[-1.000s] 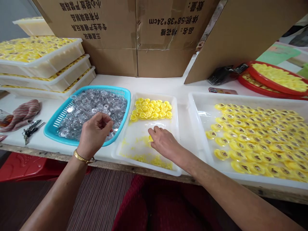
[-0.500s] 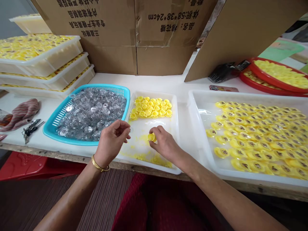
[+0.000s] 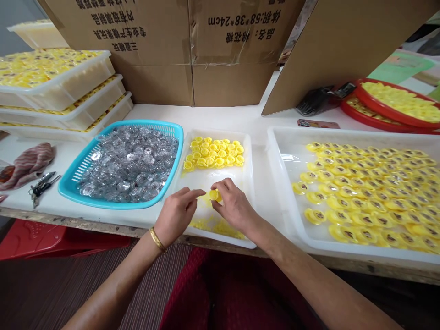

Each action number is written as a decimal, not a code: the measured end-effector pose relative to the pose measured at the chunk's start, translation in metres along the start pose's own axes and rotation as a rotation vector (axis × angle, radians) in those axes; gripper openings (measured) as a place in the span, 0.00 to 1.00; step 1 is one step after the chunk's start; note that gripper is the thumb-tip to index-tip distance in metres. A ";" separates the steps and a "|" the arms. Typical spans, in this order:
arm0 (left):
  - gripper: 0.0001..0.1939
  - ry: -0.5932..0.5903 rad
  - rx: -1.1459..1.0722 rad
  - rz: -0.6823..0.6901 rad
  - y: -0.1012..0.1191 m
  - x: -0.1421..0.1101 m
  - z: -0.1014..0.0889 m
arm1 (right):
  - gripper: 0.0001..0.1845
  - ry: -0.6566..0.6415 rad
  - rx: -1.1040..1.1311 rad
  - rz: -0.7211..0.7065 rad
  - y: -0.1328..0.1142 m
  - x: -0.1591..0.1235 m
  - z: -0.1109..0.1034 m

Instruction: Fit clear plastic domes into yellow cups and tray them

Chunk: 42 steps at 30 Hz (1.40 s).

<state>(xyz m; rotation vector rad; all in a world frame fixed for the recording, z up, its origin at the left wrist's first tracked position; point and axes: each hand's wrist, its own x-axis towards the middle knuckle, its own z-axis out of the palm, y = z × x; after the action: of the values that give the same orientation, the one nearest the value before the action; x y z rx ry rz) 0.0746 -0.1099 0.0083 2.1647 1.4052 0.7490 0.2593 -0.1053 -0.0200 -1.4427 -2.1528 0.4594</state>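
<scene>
A small yellow plastic cup [image 3: 215, 195] is pinched between the thumb and fingers of my right hand [image 3: 233, 204], above the white tray [image 3: 252, 183]. From the left, my left hand [image 3: 178, 211] stretches its index finger to the rim of that cup. Its thumb is apart from the index, the other fingers are curled, and I see nothing in it. Several like yellow cups [image 3: 215, 153] sit in rows at the tray's far end, and yellow crumbs lie at its near end. Beside the tray, a blue basket [image 3: 63, 183] holds many clear plastic discs [image 3: 130, 160].
On the right stands a large white tray [image 3: 292, 211] of yellow pieces with dark centres. Stacked trays [image 3: 79, 87], a striped cloth [image 3: 32, 162] and keys [image 3: 41, 188] are at left. Cardboard [image 3: 227, 85] rises behind. A phone [image 3: 318, 124] and red trays [image 3: 360, 114] lie far right.
My left hand has moved right from the blue basket to the yellow cup, a small clear piece at its fingertips midway. My right hand has raised the cup slightly and tipped its opening into view.
</scene>
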 end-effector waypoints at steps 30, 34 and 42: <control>0.17 -0.040 0.157 0.048 0.018 -0.001 0.008 | 0.13 0.231 0.344 0.066 -0.013 -0.008 0.000; 0.16 -0.120 0.236 0.024 0.021 0.000 0.007 | 0.13 0.258 0.275 0.008 -0.011 -0.009 0.001; 0.09 -0.020 0.002 -0.068 0.017 -0.005 -0.001 | 0.12 0.231 0.491 0.259 -0.010 -0.005 -0.004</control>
<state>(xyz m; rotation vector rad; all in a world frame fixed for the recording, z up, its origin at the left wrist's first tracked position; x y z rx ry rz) 0.0843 -0.1210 0.0186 2.1087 1.4629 0.6997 0.2560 -0.1140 -0.0130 -1.4064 -1.5390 0.8073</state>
